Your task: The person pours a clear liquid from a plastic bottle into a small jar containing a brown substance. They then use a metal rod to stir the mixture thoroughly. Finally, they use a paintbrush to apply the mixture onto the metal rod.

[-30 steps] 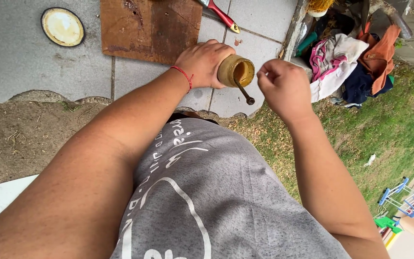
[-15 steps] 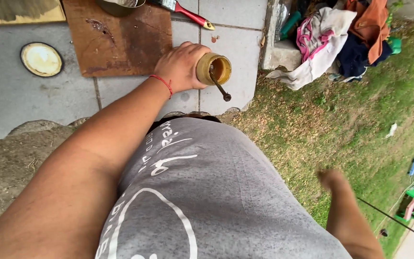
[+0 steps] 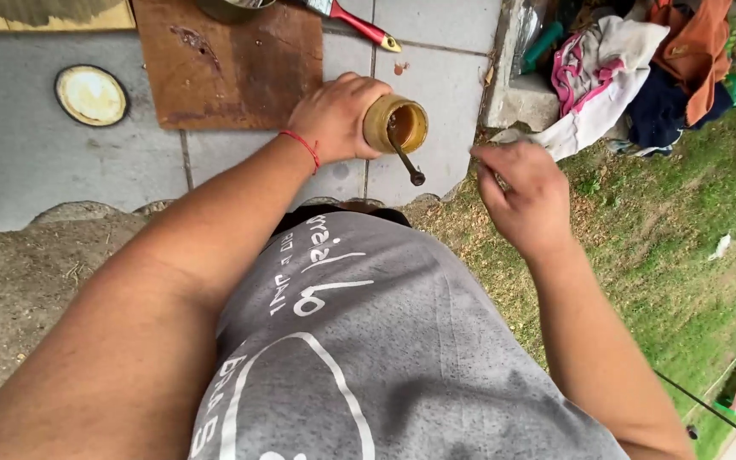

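Observation:
My left hand (image 3: 334,115) is wrapped around a small open jar (image 3: 395,125) of brown liquid, held out over the grey paving. A dark stirring stick (image 3: 405,160) leans in the jar, and its lower end hangs out past the rim. My right hand (image 3: 517,194) hovers just right of the jar, above the edge of the grass. Its fingers are curled together in a pinch, and I see nothing between them. A red string bracelet (image 3: 301,145) circles my left wrist.
On the paving beyond the jar lie a stained brown board (image 3: 223,60), a round cream lid (image 3: 91,95) and a red-handled brush (image 3: 359,24). A pile of clothes (image 3: 632,77) rests by a concrete block (image 3: 521,102). Grass (image 3: 666,255) spreads to the right.
My right hand swung away down to the right, then came back up beside the jar. The left hand kept hold of the jar throughout.

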